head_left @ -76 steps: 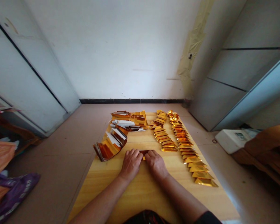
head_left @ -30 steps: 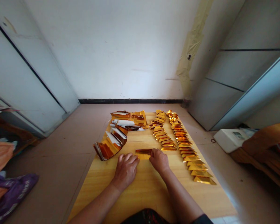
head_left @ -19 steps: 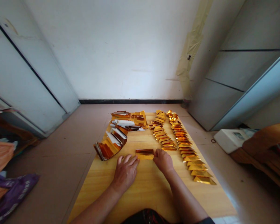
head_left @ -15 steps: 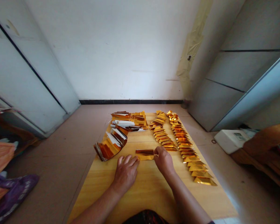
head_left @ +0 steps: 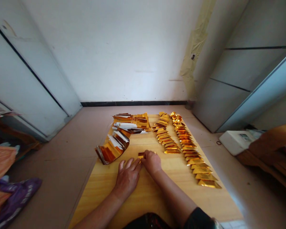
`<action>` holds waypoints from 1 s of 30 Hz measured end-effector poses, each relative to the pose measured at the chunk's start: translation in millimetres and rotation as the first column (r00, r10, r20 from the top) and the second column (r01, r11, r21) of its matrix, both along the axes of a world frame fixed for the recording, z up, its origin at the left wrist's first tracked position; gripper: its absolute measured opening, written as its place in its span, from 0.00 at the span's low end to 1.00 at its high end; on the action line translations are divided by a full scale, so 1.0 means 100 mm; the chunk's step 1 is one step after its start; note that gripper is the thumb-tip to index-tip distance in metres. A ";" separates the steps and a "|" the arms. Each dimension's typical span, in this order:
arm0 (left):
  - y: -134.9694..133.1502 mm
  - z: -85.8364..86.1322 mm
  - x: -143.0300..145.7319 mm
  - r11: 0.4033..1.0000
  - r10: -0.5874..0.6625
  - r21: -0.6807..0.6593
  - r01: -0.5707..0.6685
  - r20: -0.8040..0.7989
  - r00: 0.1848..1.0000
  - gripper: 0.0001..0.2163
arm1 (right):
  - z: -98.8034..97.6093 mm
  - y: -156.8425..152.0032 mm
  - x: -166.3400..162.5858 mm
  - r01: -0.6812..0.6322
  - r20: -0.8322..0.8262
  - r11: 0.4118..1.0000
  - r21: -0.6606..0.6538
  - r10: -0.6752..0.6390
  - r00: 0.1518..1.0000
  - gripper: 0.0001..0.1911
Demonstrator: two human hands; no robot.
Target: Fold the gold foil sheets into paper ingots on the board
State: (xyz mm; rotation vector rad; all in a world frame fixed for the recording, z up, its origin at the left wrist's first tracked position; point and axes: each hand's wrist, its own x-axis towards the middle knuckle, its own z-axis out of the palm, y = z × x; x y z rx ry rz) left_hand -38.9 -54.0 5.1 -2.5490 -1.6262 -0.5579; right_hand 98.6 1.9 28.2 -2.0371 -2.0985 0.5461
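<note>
My left hand [head_left: 127, 174] lies flat on the wooden table [head_left: 143, 197], fingers spread, fingertips at the edge of a small gold foil paper [head_left: 141, 155]. My right hand [head_left: 152, 161] covers most of that paper, its fingers curled and pressed down on it. Only the paper's left end shows past my right hand. To the left lies a curved stack of gold foil sheets [head_left: 112, 149].
Two long rows of folded gold pieces [head_left: 190, 152] run along the table's right side. More foil sheets [head_left: 131, 122] are piled at the far end. A white box [head_left: 235, 142] sits on the floor to the right, a purple bag [head_left: 16, 194] to the left.
My right hand has slid left across the gold paper and now covers it. My left hand has stayed flat in place.
</note>
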 end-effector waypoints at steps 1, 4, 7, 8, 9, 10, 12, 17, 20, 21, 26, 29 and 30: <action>0.00 0.00 0.00 1.000 0.001 0.003 -0.001 0.001 1.000 0.21 | 0.02 0.00 0.01 0.007 0.000 1.000 -0.008 -0.007 1.000 0.05; 0.00 -0.01 0.00 1.000 -0.007 0.012 0.007 0.005 1.000 0.20 | 0.05 0.01 0.07 0.035 0.000 0.999 -0.034 -0.035 0.999 0.05; 0.00 -0.01 0.00 1.000 -0.003 0.022 0.002 0.023 1.000 0.18 | 0.04 0.02 0.21 0.076 -0.004 0.996 -0.056 -0.076 0.997 0.07; 0.00 -0.01 0.00 1.000 -0.002 0.026 0.001 0.031 1.000 0.18 | 0.04 0.02 0.26 0.087 -0.005 0.995 -0.055 -0.087 0.996 0.07; 0.01 0.00 0.01 1.000 -0.004 0.028 0.003 0.039 0.999 0.18 | 0.03 0.01 0.31 0.101 -0.005 0.994 -0.046 -0.101 0.995 0.08; 0.02 0.01 0.01 1.000 -0.009 0.028 0.007 0.046 0.999 0.17 | 0.02 0.00 0.36 0.104 -0.016 0.994 -0.024 -0.105 0.994 0.09; 0.05 0.03 0.03 0.999 -0.020 0.031 0.018 0.060 0.998 0.14 | 0.00 -0.02 0.44 0.085 -0.073 0.994 0.061 -0.080 0.994 0.10; 0.14 0.06 0.08 0.997 -0.030 0.075 0.023 0.096 0.995 0.07 | -0.06 -0.04 0.50 0.055 -0.080 0.980 0.190 -0.040 0.996 0.22; 0.17 0.05 0.10 0.996 -0.029 0.084 0.020 0.112 0.993 0.07 | -0.07 -0.05 0.48 0.038 -0.060 0.983 0.180 -0.027 0.998 0.14; 0.18 0.05 0.10 0.996 -0.030 0.085 0.020 0.118 0.993 0.08 | -0.07 -0.05 0.47 0.031 -0.062 0.982 0.184 -0.020 0.998 0.12; 0.22 0.06 0.12 0.998 -0.020 0.057 0.013 0.124 0.992 0.12 | -0.06 -0.10 0.46 -0.007 -0.077 0.964 0.266 0.028 0.997 0.08; 0.25 0.07 0.14 0.998 -0.019 0.053 0.013 0.107 0.994 0.11 | -0.05 -0.11 0.47 -0.031 -0.089 0.957 0.290 0.060 0.994 0.07; 0.26 0.08 0.15 0.998 -0.024 0.057 0.019 0.101 0.995 0.10 | -0.05 -0.12 0.47 -0.036 -0.095 0.954 0.297 0.067 0.993 0.07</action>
